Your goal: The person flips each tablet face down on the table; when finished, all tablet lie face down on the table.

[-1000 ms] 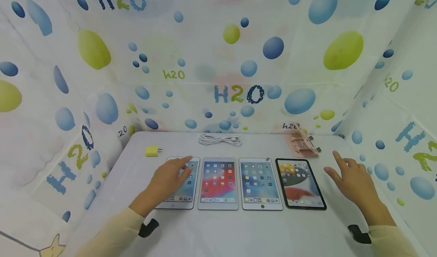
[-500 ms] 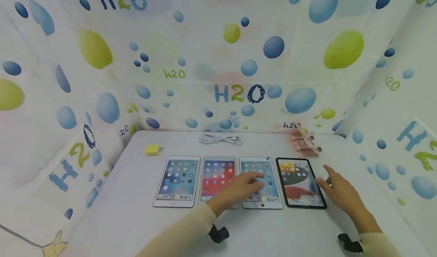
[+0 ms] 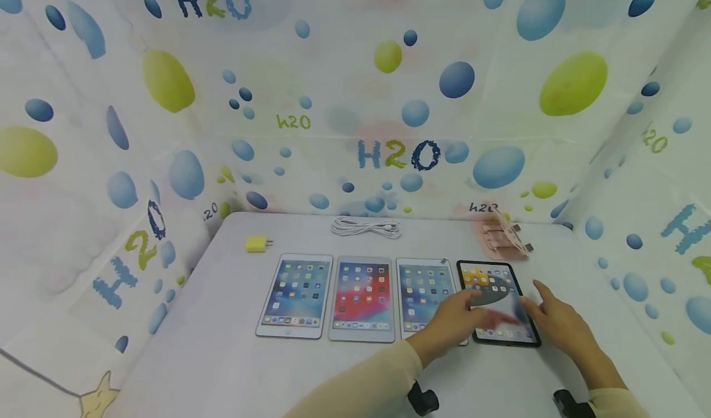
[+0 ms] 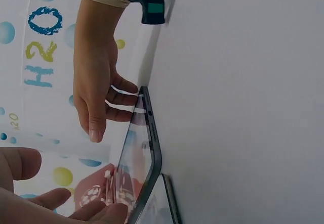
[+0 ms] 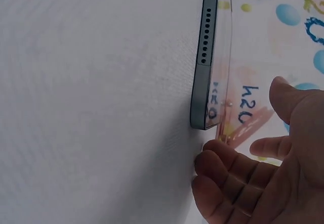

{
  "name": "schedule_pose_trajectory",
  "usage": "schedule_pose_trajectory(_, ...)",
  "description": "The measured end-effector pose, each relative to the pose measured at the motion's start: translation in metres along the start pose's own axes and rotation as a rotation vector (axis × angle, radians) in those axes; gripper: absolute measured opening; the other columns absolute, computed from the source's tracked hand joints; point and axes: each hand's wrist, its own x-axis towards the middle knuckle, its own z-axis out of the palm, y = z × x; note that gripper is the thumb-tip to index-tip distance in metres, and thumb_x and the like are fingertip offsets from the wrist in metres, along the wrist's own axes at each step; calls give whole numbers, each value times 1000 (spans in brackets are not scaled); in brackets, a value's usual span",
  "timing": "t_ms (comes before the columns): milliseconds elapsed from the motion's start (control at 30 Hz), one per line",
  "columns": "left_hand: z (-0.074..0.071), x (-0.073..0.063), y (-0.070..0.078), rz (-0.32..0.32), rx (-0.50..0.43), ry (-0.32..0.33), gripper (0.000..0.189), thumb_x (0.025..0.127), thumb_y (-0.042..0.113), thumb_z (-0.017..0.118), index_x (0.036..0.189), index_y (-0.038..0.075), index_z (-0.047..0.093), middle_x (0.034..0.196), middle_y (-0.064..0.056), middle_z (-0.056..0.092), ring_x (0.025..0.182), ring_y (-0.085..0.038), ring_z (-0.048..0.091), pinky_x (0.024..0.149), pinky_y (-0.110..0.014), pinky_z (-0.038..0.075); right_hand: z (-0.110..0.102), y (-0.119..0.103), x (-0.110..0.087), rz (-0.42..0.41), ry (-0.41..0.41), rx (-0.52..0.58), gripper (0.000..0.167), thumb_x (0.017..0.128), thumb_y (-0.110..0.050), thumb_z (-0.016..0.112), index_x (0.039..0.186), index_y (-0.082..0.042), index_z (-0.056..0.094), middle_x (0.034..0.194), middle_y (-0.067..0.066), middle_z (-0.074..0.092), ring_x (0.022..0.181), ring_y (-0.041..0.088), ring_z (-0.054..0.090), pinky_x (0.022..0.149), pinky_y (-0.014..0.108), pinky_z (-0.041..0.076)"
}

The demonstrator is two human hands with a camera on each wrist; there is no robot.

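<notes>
A black-rimmed tablet lies at the right end of a row of tablets, its screen lit. Over its lower left part and the neighbouring white tablet hovers my left hand, fingers loosely bent and holding nothing. My right hand is at the black tablet's right edge, thumb and fingers spread; its fingers sit close to the corner in the right wrist view. Whether they touch it I cannot tell. The tablet's thin side shows in the left wrist view, flat on the table.
Further left lie a white tablet with a red-blue screen and another white tablet. Behind the row are a yellow charger plug, a coiled white cable and a pink stand with a cable. Printed cloth walls enclose the table.
My left hand has swept right from the leftmost tablet, across the row, to the black-rimmed one. The right hand has come slightly left, to that tablet's edge. The tablets have stayed put.
</notes>
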Motion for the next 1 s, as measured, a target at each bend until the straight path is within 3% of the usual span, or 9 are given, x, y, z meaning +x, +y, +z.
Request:
schedule_pose_trajectory(100, 7, 5, 0, -53, -94, 15, 56, 88, 28, 68, 141, 14, 60, 130, -5, 67, 115, -19, 62, 100, -48, 51, 1, 1, -2, 1, 4, 29, 84, 105, -58, 40, 152, 11, 25, 104, 26, 68, 86, 32, 65, 68, 50, 54)
schedule_pose_trajectory(300, 16, 9, -3, -100, -184, 60, 55, 87, 20, 65, 141, 9, 57, 108, -1, 69, 102, -19, 64, 101, -51, 50, 2, -4, -4, 36, -6, 116, 85, 105, -58, 38, 152, 11, 24, 121, 41, 60, 108, 55, 61, 80, 60, 54)
schedule_pose_trajectory(400, 20, 10, -1, -105, -229, 71, 59, 85, 15, 64, 143, 6, 55, 104, -3, 69, 99, -21, 64, 103, -53, 48, 3, -4, -4, 63, -8, 126, 87, 105, -60, 36, 153, 11, 24, 126, 43, 56, 113, 58, 58, 83, 62, 53)
schedule_pose_trajectory(633, 26, 17, 9, -180, -296, 145, 51, 88, 14, 66, 137, 1, 59, 127, -12, 62, 112, -29, 59, 105, -56, 45, 4, -3, -7, 90, 0, 159, 85, 106, -59, 34, 152, 12, 26, 130, 44, 53, 108, 53, 64, 86, 63, 53)
schedule_pose_trajectory(833, 24, 22, 13, -247, -417, 157, 45, 90, 13, 66, 132, -1, 60, 118, -13, 61, 103, -30, 58, 99, -54, 48, 6, -4, -6, 116, 12, 203, 84, 106, -60, 30, 151, 11, 28, 130, 43, 54, 105, 50, 67, 82, 56, 57)
schedule_pose_trajectory(1000, 20, 20, 14, -253, -454, 135, 45, 91, 12, 66, 134, -1, 59, 122, -14, 61, 108, -32, 58, 104, -55, 45, 7, -6, -5, 165, -2, 321, 84, 107, -59, 23, 152, 12, 26, 125, 41, 58, 100, 43, 68, 77, 48, 60)
